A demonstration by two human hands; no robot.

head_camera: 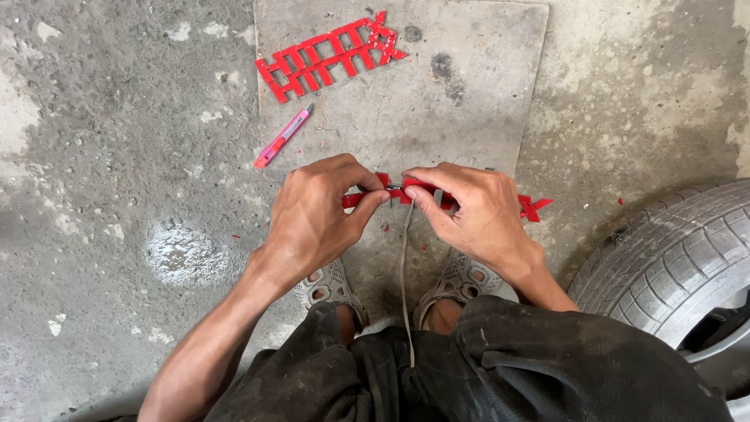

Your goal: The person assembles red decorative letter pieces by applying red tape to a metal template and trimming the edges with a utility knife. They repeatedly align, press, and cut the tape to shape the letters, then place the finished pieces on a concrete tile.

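setting: a person crouches on a stained grey concrete floor [117, 156], seen from above, both hands working low over a flat grey stone slab [469, 78].
left hand: the left hand [316, 211] is curled shut, thumb and forefinger pinching one end of a thin red strip of cut plastic-like material [535, 207].
right hand: the right hand [476, 211] is likewise closed, fingertips nipping the same strip just beside the left – the two hands nearly touch at the middle.
strip: it lies level between the hands just above the slab's near edge, its forked right end poking out past the right hand's knuckles.
between the fingers: a small dark metal piece [393, 187] shows where the hands meet; what it is cannot be told.
cord: a thin grey cord [404, 273] hangs straight down from that meeting point toward the person's dark shorts [508, 367].
handling: the strip looks light, thin and bendable – likely easy to kink or tear at its narrow cuts, so a hold close to the working point, as here, seems safest.
on the slab: a red ladder-shaped cut-out lattice [328, 55] lies well apart at the far edge.
beside it: a pink snap-off utility knife [281, 138] rests untouched at the slab's left edge.
right edge: a black car tyre [672, 258] stands near the right knee.
feet: grey perforated sandals [328, 285] sit under the hands.
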